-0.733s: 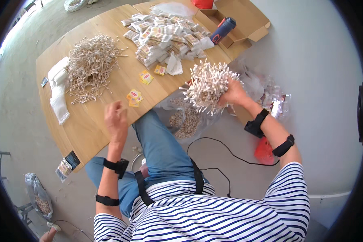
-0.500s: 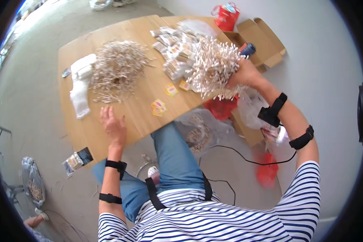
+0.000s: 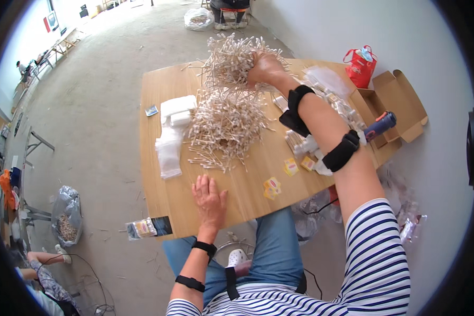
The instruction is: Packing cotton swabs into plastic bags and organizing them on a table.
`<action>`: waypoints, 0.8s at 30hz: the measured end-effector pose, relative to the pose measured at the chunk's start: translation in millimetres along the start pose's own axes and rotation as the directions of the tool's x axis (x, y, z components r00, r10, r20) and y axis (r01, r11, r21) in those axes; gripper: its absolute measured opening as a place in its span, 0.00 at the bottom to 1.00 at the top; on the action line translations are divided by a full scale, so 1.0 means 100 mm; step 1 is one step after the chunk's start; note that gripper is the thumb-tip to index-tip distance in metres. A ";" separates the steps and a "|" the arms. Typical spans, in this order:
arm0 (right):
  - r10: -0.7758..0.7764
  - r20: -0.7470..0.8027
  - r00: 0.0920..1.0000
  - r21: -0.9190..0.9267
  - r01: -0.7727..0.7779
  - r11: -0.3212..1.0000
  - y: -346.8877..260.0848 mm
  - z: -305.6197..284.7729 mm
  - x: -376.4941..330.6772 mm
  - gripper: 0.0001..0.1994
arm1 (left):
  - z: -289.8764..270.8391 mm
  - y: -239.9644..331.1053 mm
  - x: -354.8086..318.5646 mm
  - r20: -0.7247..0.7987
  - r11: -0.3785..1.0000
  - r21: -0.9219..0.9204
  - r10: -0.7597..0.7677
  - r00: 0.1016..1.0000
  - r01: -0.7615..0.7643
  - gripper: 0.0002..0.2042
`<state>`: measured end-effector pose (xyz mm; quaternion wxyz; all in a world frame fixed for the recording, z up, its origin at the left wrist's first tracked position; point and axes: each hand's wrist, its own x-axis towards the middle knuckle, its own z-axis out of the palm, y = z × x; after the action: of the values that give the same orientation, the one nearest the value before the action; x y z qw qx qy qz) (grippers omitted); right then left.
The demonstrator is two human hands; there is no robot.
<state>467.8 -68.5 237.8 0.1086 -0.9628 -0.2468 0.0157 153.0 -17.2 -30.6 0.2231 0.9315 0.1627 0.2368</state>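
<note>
On the floor at the left stands a clear plastic bag (image 3: pixel 67 216) with cotton swabs in it. At the near left corner of the wooden bench (image 3: pixel 160 203) lies a clear packet (image 3: pixel 142 228) with a dark end, sticking out past the edge. Farther up that side sits a small blue packet (image 3: pixel 151 110), and beside it a stack of white plastic sleeves (image 3: pixel 169 150). The left hand (image 3: pixel 209 203) lies palm down on the bench, fingers a little spread, with nothing seen in it. Just beyond it is a loose pile of cotton swabs (image 3: pixel 226 124), right beside the sleeves. Over the far end of that pile, the right hand (image 3: pixel 266 69) grips a big bunch of swabs (image 3: pixel 226 60), its fingertips hidden among the sticks; whether the bunch touches the pile cannot be told. Next come yellow cards (image 3: pixel 272 187) near the front edge, then a heap of filled packets (image 3: pixel 339 105), partly hidden by the right forearm. A red bag (image 3: pixel 361 71), a dark blue bottle (image 3: pixel 382 125) and an open cardboard box (image 3: pixel 400 102) end the row.
</note>
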 end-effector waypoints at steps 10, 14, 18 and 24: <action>0.030 0.169 0.985 -0.017 -0.028 0.999 0.03 0.99 0.32 0.50 | -0.02 0.01 0.01 0.039 1.000 -0.004 -0.024 0.999 0.024 0.27; 0.042 0.165 0.985 0.076 -0.055 0.996 0.19 1.12 0.35 0.53 | -0.03 0.04 0.03 0.057 1.000 -0.006 -0.021 0.998 0.022 0.27; 0.074 0.074 0.994 -0.017 -0.073 0.997 0.06 1.03 0.26 0.52 | -0.07 0.01 0.03 0.058 1.000 0.003 -0.024 0.998 0.024 0.27; -0.026 0.076 0.997 -0.054 0.030 0.998 -0.12 1.07 0.05 0.35 | -0.07 0.04 0.06 0.074 1.000 -0.007 -0.027 0.997 0.028 0.27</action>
<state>457.5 -33.8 135.7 0.0728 -0.9606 -0.2647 0.0436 155.1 -15.9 -21.2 0.2362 0.9364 0.1662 0.1996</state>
